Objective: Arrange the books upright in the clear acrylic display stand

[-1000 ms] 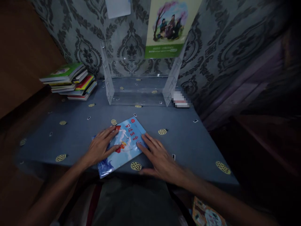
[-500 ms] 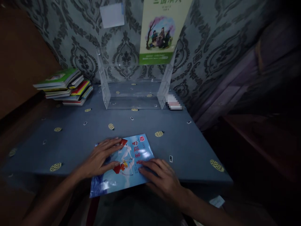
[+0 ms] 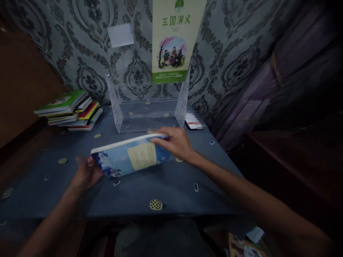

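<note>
A thin blue picture book (image 3: 120,151) is tilted up above the table, its back cover with a pale yellow text panel facing me and its white page edges or spine along the top. My right hand (image 3: 175,141) grips its upper right end, thumb on the near side and fingers behind. My left hand (image 3: 87,173) is at the book's left end, somewhat blurred, its fingers partly hidden behind that edge. Beyond the book stands a clear acrylic rack (image 3: 148,123) with open tiers, and a green-and-cream book (image 3: 174,39) rests upright at its top right.
A stack of books (image 3: 71,109) sits at the table's back left. A pixelated card-like item (image 3: 194,121) lies right of the rack. Patterned blue cloth covers the table (image 3: 214,175). A purple curtain (image 3: 257,89) hangs at right; another book (image 3: 243,246) is low by the front edge.
The blue book has gone from lying front cover up under both hands to being lifted and tilted, back cover showing. My right hand moved up to its top edge, my left to its left end.
</note>
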Demonstrator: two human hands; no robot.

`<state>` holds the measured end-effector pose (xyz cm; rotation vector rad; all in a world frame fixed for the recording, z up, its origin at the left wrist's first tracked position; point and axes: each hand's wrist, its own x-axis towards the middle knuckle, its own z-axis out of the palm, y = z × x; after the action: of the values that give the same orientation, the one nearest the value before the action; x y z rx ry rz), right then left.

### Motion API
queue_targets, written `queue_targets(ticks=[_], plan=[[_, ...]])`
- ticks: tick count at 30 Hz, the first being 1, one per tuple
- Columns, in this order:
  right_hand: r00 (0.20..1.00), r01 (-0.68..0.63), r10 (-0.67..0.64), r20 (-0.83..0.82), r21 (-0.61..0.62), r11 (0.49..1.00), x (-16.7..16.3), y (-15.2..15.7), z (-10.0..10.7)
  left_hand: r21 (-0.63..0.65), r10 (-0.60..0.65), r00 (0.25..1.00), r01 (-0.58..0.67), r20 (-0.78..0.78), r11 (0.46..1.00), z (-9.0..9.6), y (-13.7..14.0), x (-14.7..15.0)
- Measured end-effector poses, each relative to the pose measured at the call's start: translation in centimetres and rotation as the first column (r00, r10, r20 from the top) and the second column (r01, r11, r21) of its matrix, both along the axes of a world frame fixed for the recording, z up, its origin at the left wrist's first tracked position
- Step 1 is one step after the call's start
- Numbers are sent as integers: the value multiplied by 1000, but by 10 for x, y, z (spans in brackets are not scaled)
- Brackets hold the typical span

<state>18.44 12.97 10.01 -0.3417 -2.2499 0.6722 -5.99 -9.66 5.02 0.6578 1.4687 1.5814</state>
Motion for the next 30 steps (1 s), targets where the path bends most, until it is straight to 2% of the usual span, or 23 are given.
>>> queue_targets(ticks=[2, 4, 8, 10, 11, 12, 13, 14, 15, 16, 17, 18, 19, 20, 22, 23, 24, 27, 30], plan=[[992, 8, 7, 128, -117, 993, -22, 26, 3, -1, 72, 997, -72, -18, 997, 4, 17, 10], [966, 29, 19, 257, -183, 983, -40, 48, -3, -38, 87, 996, -88, -20, 995, 5, 35, 21], [864, 205, -106, 493, -151, 967, -59, 67, -36, -139, 85, 996, -83, 14, 987, -2, 60, 27], [840, 246, -147, 523, -126, 961, -60, 68, -54, -233, 50, 995, -68, -84, 970, -5, 62, 20], [835, 258, -160, 527, -117, 959, -59, 67, -60, -293, 9, 981, -66, -193, 954, -4, 61, 15], [829, 269, -176, 532, -104, 957, -57, 66, -65, -359, -54, 938, -77, -342, 930, -2, 59, 11], [823, 281, -191, 535, -90, 956, -54, 65, -68, -421, -134, 845, -115, -518, 900, 1, 57, 8], [817, 293, -208, 537, -76, 953, -52, 63, -69, -465, -226, 691, -178, -686, 867, 4, 54, 7], [812, 303, -229, 537, -53, 952, -49, 60, -70, -478, -317, 491, -245, -812, 844, 7, 52, 8], [809, 308, -254, 531, -14, 951, -46, 55, -70, -462, -385, 286, -292, -878, 838, 9, 51, 13], [810, 301, -275, 518, 36, 953, -44, 48, -70, -437, -422, 116, -306, -899, 846, 9, 51, 20], [822, 275, -280, 495, 85, 958, -43, 38, -70, -414, -431, -5, -272, -902, 869, 6, 52, 29], [846, 225, -261, 464, 132, 965, -42, 27, -72, -404, -422, -58, -200, -905, 893, 1, 54, 40], [878, 146, -201, 435, 155, 977, -41, 15, -75, -397, -406, -75, -111, -911, 911, -5, 57, 50], [931, -86, 34, 364, 129, 988, -41, -11, -82, -328, -319, -97, 96, -943, 940, -23, 63, 69], [924, -189, 141, 355, 103, 977, -41, -21, -86, -302, -288, -103, 152, -952, 941, -31, 65, 74], [915, -228, 186, 358, 78, 971, -42, -28, -90, -284, -267, -113, 183, -957, 941, -39, 66, 76], [882, -196, 169, 440, 17, 981, -40, -26, -95, -283, -262, -158, 133, -952, 950, -55, 67, 65], [830, -117, 90, 550, 15, 993, -35, 0, -91, -281, -269, -178, 45, -946, 959, -62, 66, 40]])
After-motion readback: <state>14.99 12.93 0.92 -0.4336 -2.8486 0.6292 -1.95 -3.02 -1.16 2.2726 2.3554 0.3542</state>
